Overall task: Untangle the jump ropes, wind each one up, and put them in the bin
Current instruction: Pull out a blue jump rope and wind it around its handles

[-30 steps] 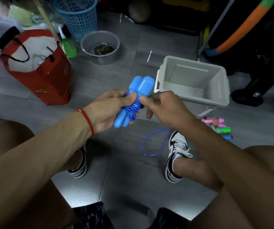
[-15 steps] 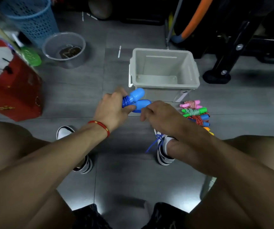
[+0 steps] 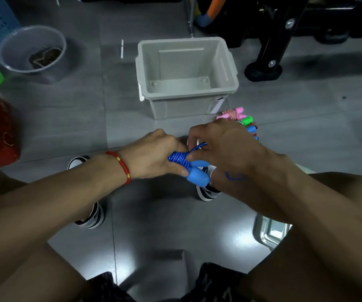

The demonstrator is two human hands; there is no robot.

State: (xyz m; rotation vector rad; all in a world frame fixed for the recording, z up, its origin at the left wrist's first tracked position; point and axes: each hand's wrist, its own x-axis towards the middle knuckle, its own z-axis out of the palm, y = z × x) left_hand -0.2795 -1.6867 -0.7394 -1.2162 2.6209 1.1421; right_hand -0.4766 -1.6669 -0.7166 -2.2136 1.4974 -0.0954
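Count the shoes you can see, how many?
2. One striped shoe is under the left forearm, and the other striped shoe is under the right hand, partly hidden by it.

Dim room; overhead light glares white off the glossy floor [image 3: 101,256]. Edges bend, and the whole picture is softly blurred.

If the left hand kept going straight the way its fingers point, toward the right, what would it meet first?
The left hand, gripping the wound blue jump rope, points at the right hand, which pinches the rope's loose end. It would likely meet those fingers almost at once, though depth is unclear.
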